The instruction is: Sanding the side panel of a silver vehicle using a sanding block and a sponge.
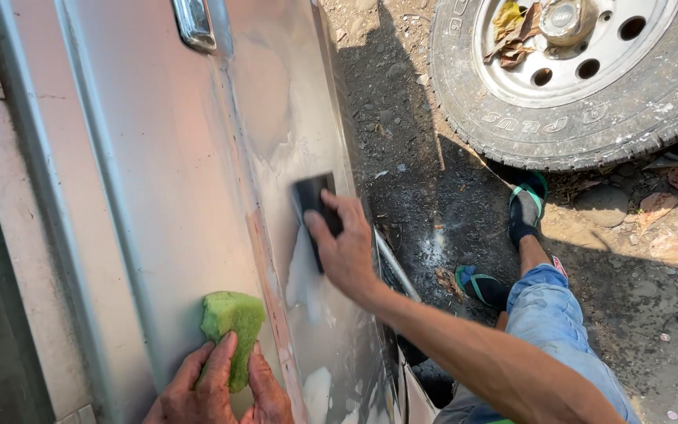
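Note:
My right hand (pixel 344 250) presses a black sanding block (pixel 313 198) flat against the silver car door panel (pixel 158 180), over a patch of pale filler and white foam. My left hand (pixel 217 389) holds a green sponge (pixel 231 328) against the lower part of the same panel, at the bottom edge of the view. The two hands are about a forearm's length apart on the panel.
A chrome door handle (pixel 194 23) sits at the top of the panel. A spare wheel (pixel 582 74) with dry leaves lies on the dirt at top right. My jeans-clad leg (pixel 559 330) and sandalled feet (pixel 527 206) rest on the gravel beside the car.

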